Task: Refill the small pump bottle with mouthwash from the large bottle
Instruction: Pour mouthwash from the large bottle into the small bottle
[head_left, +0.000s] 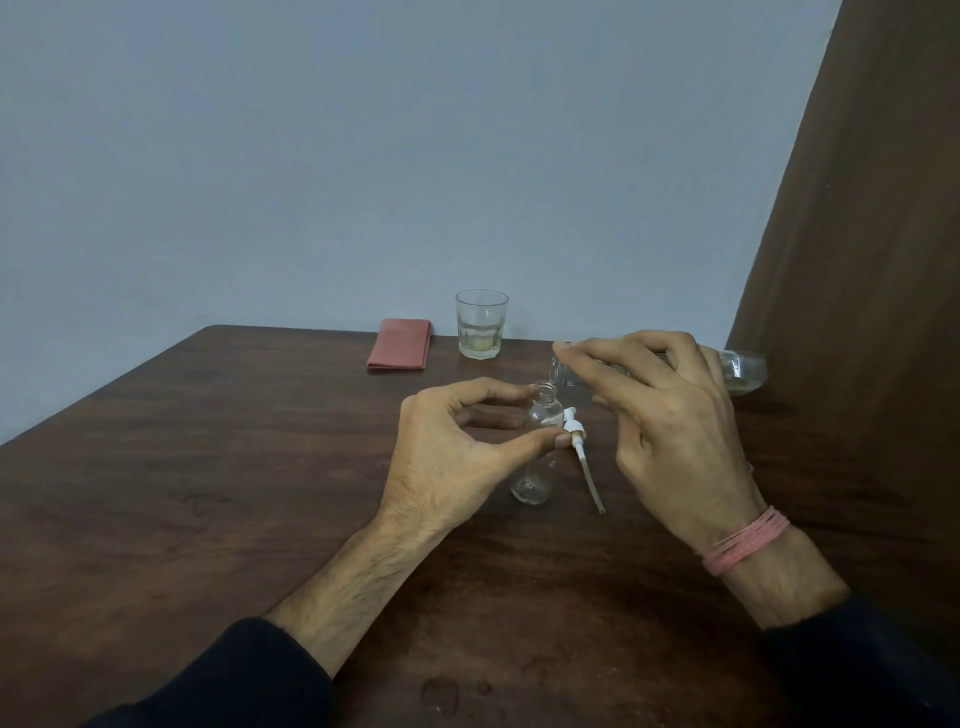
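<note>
A small clear bottle (536, 457) stands upright on the dark wooden table (208, 467) with its neck uncapped. My left hand (452, 452) pinches it between thumb and forefinger near the shoulder. The white pump head with its long dip tube (584, 457) lies on the table just right of the small bottle. My right hand (670, 421) grips a large clear bottle (743, 371), tipped almost horizontal, its mouth right above the small bottle's neck. A little pale liquid shows in the large bottle's far end. No stream is visible.
A glass tumbler (481, 325) with a little pale liquid stands at the table's far edge, a folded red cloth (399, 352) to its left. A brown curtain (872, 208) hangs at the right. Small wet spots (441, 693) mark the table near me.
</note>
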